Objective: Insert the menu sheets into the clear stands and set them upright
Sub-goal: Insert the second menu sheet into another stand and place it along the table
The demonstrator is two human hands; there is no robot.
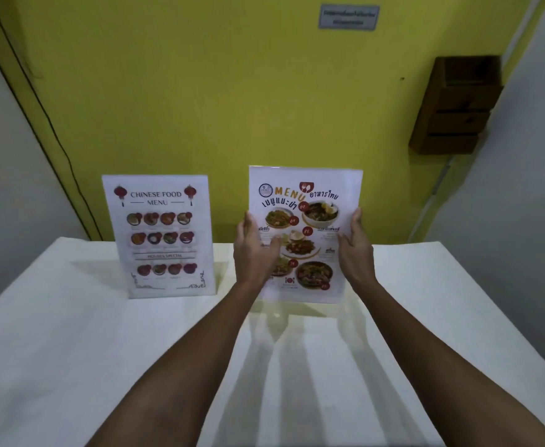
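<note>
At table's far edge: two menus, side by side, facing camera.
Table (pixel 71 350): white cloth, against yellow wall.
Chinese menu (pixel 158 235): far-left, in stand, upright, untouched.
Thai menu (pixel 309 201): far-centre, in stand, upright; base at or just above cloth, can't tell.
Left hand (pixel 253 253): clasps Thai menu's left edge, thumb on front.
Right hand (pixel 353 250): clasps its right edge.
Handling: likely light, stiff, slick acrylic; scratches, tips easily. Hold both side edges mid-height, set down flat.
Stage: looks near done.
</note>
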